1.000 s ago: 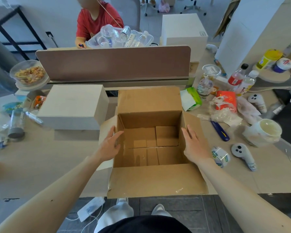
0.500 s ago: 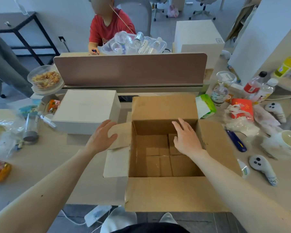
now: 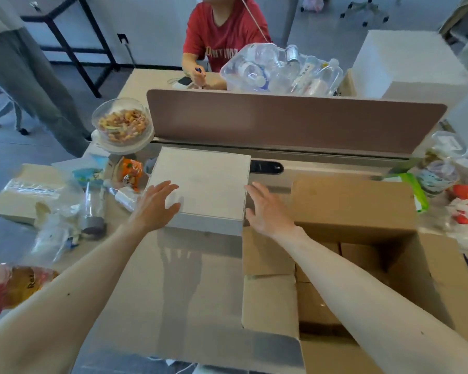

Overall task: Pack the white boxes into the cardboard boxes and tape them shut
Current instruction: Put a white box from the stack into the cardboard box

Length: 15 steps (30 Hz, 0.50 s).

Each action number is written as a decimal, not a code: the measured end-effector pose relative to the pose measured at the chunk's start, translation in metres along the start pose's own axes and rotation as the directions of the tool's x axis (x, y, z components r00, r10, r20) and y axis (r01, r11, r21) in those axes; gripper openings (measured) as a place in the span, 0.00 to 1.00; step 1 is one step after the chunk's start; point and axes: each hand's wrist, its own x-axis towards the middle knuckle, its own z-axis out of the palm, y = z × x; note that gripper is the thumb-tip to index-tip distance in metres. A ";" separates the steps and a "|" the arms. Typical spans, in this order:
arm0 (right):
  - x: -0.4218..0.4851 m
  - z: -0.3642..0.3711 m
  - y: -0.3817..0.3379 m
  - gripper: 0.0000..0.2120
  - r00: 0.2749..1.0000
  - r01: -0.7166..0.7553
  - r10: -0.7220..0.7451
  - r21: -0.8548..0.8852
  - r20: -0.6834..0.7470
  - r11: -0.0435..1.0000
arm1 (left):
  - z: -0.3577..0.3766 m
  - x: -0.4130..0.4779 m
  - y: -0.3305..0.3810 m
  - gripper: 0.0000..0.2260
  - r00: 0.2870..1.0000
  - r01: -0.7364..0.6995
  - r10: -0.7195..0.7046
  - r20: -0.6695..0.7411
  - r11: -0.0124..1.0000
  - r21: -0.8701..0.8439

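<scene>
The white box (image 3: 203, 182) could slip or tip if gripped only at its near corners, for the left hand (image 3: 157, 209) and right hand (image 3: 268, 211), fingers spread, clasp nothing yet; it is plain, square, pale, resting on the surface (image 3: 189, 292) just left of the open cardboard box (image 3: 362, 206).

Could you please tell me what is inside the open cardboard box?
Only its folded bottom flaps show inside the cardboard box; the white box sits outside. The right forearm crosses the opening, hiding part of the floor.
</scene>
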 end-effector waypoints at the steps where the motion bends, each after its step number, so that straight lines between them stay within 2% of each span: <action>1: 0.010 0.005 -0.006 0.27 1.000 -0.012 0.012 -0.015 0.018 1.000 | -0.002 0.007 -0.008 0.24 1.000 0.007 -0.008 0.020 0.999 0.038; 4: 0.036 0.024 -0.013 0.27 0.993 -0.070 0.073 -0.040 0.092 0.997 | -0.005 0.029 -0.029 0.25 0.994 0.024 -0.035 0.106 0.995 0.102; 7: 0.053 0.038 -0.013 0.28 0.984 -0.095 0.101 -0.049 0.145 0.994 | -0.003 0.049 -0.044 0.25 0.987 0.003 -0.014 0.161 0.998 0.069; 15: 0.075 0.050 -0.018 0.31 0.971 -0.185 0.180 0.017 0.160 0.983 | 0.002 0.085 -0.059 0.29 0.985 -0.117 0.121 0.122 0.992 -0.038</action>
